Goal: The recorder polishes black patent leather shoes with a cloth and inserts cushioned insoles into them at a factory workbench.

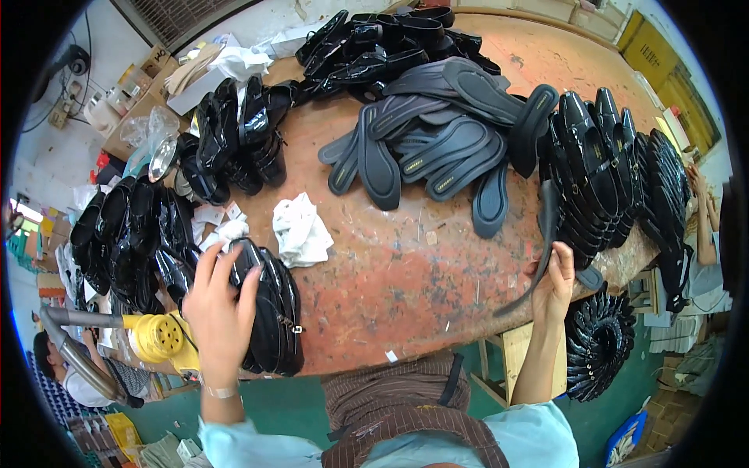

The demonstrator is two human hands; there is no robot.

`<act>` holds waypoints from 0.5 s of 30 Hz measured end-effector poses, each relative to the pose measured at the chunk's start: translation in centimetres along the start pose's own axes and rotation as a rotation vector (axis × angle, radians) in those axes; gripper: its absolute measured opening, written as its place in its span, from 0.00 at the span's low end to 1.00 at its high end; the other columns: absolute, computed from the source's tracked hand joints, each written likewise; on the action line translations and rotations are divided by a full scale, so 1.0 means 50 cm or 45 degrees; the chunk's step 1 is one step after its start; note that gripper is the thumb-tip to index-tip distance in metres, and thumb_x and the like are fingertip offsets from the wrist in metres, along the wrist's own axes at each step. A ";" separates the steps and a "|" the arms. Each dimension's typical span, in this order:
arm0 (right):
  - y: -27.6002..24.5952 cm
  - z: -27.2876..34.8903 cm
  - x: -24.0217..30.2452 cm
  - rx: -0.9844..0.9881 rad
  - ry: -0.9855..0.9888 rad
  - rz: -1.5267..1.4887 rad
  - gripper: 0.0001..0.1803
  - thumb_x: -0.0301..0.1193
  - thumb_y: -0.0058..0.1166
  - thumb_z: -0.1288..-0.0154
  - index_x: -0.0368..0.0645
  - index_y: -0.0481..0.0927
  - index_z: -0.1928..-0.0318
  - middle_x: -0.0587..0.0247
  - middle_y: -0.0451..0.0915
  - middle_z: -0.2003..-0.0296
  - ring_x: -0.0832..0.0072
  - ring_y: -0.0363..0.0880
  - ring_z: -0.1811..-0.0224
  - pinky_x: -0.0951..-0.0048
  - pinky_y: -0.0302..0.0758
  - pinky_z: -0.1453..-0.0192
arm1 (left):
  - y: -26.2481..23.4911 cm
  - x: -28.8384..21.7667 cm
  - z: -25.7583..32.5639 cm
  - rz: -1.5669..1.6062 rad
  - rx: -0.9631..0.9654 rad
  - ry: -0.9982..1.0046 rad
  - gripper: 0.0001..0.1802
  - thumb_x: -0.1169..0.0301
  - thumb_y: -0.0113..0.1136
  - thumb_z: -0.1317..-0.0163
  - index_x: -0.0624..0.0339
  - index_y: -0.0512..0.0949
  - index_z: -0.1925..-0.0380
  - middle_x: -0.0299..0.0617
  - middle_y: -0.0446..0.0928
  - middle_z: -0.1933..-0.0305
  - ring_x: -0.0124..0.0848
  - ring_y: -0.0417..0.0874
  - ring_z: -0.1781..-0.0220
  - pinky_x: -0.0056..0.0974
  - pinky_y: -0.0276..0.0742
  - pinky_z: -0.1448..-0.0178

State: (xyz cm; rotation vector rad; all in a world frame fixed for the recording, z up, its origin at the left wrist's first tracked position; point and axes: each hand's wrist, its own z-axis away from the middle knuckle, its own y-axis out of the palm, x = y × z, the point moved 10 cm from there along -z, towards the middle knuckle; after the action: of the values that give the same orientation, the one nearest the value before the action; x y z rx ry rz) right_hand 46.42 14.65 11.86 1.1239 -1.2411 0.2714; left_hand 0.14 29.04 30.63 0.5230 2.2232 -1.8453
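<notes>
My right hand (555, 282) is closed on a dark grey insole (548, 234), held on edge so that its thin side shows, at the table's right front. On the left, my left hand (224, 306) has its fingers spread and holds nothing. It hovers over a row of shiny black shoes (273, 327), some with a small buckle; whether it touches them I cannot tell. Several more grey insoles (452, 160) lie in a loose, overlapping heap in the middle of the table's far half.
The worn reddish table (374, 304) bears black shoes (374, 51) piled at the back, more shoes (129, 234) at left, and buckled shoes (589, 168) stacked at right. A white cloth (300, 230) lies left of centre. A yellow sander (161, 337) stands by the left edge.
</notes>
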 end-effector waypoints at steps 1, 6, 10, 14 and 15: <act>0.026 0.003 -0.016 0.109 0.148 -0.204 0.20 0.24 0.50 0.30 0.42 0.72 0.38 0.57 0.80 0.49 0.74 0.81 0.51 0.75 0.79 0.47 | 0.020 -0.102 -0.065 -0.004 -0.085 0.549 0.14 0.67 0.64 0.40 0.62 0.81 0.56 0.49 0.80 0.50 0.49 0.83 0.53 0.44 0.78 0.51; 0.060 0.043 -0.100 -0.230 0.237 -0.666 0.31 0.26 0.60 0.40 0.39 0.70 0.35 0.53 0.79 0.44 0.59 0.81 0.47 0.60 0.82 0.50 | 0.320 -0.312 -0.455 0.250 0.190 0.940 0.18 0.64 0.62 0.39 0.65 0.82 0.53 0.53 0.80 0.47 0.50 0.80 0.44 0.44 0.75 0.39; 0.022 0.085 -0.176 -0.011 0.364 -0.598 0.26 0.28 0.64 0.41 0.38 0.73 0.42 0.56 0.82 0.49 0.63 0.81 0.49 0.61 0.80 0.45 | 0.583 -0.378 -0.696 0.535 0.482 0.270 0.27 0.71 0.55 0.49 0.65 0.79 0.45 0.55 0.84 0.68 0.40 0.88 0.70 0.41 0.83 0.53; -0.076 0.124 -0.241 -0.214 0.629 0.169 0.25 0.29 0.56 0.38 0.32 0.70 0.42 0.49 0.78 0.45 0.57 0.81 0.47 0.51 0.78 0.42 | 0.719 -0.381 -0.802 0.992 0.429 0.139 0.26 0.71 0.59 0.52 0.65 0.82 0.50 0.56 0.85 0.66 0.41 0.89 0.67 0.39 0.83 0.50; -0.033 0.109 -0.250 -0.161 0.675 0.138 0.25 0.29 0.56 0.38 0.32 0.70 0.42 0.49 0.78 0.45 0.57 0.81 0.47 0.51 0.78 0.42 | 0.695 -0.314 -0.879 0.866 0.188 0.310 0.25 0.66 0.64 0.53 0.66 0.83 0.53 0.57 0.85 0.60 0.43 0.88 0.57 0.40 0.82 0.47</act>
State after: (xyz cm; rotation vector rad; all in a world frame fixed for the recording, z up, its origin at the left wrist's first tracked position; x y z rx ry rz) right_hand 39.66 14.43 -0.10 0.8050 -0.8325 0.5281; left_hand 31.22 75.26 13.76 1.3903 1.7062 -1.6270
